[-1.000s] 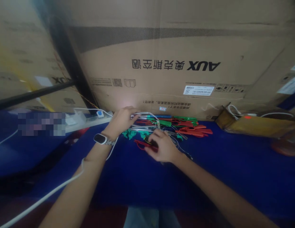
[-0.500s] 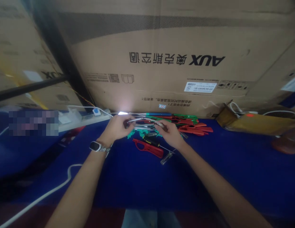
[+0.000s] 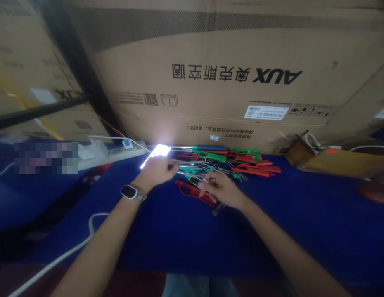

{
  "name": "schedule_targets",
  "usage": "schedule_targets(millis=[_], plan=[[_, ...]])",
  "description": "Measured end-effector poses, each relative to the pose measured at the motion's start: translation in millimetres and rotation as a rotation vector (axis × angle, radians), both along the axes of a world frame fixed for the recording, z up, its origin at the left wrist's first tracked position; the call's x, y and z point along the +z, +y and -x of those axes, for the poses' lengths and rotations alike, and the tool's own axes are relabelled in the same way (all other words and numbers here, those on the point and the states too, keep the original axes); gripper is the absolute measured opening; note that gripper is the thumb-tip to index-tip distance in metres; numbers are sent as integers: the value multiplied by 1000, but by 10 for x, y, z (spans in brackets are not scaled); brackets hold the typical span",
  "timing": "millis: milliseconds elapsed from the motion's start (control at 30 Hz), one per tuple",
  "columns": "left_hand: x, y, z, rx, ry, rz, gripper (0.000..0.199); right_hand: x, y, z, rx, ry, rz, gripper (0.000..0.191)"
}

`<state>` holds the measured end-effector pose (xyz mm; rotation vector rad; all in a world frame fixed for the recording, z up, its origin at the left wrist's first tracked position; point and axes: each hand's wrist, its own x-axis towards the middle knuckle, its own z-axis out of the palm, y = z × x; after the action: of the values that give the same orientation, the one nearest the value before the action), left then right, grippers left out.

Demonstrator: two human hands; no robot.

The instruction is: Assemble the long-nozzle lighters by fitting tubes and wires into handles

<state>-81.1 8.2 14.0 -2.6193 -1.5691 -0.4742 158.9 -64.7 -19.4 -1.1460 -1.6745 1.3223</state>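
Observation:
My left hand [image 3: 157, 170] is closed in a pinch at the left end of the pile, on what looks like a thin metal tube; its tip is blurred. Over the front of the pile, my right hand [image 3: 223, 189] has its fingers curled together, with a small pale bit at the fingertips that I cannot identify. Beneath it lies a red lighter handle shell [image 3: 186, 190]. The yellow and black screwdriver [image 3: 193, 180] is mostly covered by that hand. A clear small tank-like part [image 3: 218, 208] lies just below. Behind are green lighter shells [image 3: 215, 156], red shells [image 3: 257, 169] and thin wires.
A bright lit screen [image 3: 159, 151] glows behind my left hand. Leftward sit a white power strip [image 3: 117, 155] and a white cable [image 3: 68, 251]. A large cardboard box [image 3: 207, 45] walls off the back. An open brown box [image 3: 328, 163] with white cords stands right on the blue cloth [image 3: 179, 243].
My right hand has come down and nearer, over the screwdriver and red shell. The left hand has lowered, uncovering more of the bright screen. The curved wire between the hands no longer shows raised.

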Motion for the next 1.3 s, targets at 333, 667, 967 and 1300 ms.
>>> schedule_targets(millis=[333,667,967,1300], plan=[[-105,-91,32,-29,-101,82,51,-2,12,-38,-18,-51,-188,22],[-175,-61,-5,-47,-92,125,44,19,-95,82,-145,-244,-288,14],[-225,-53,25,-109,-140,145,43,-23,-67,56,-113,-264,-275,9],[-115,-173,-81,-308,-239,247,17,-50,-55,74,-126,-285,-304,8]])
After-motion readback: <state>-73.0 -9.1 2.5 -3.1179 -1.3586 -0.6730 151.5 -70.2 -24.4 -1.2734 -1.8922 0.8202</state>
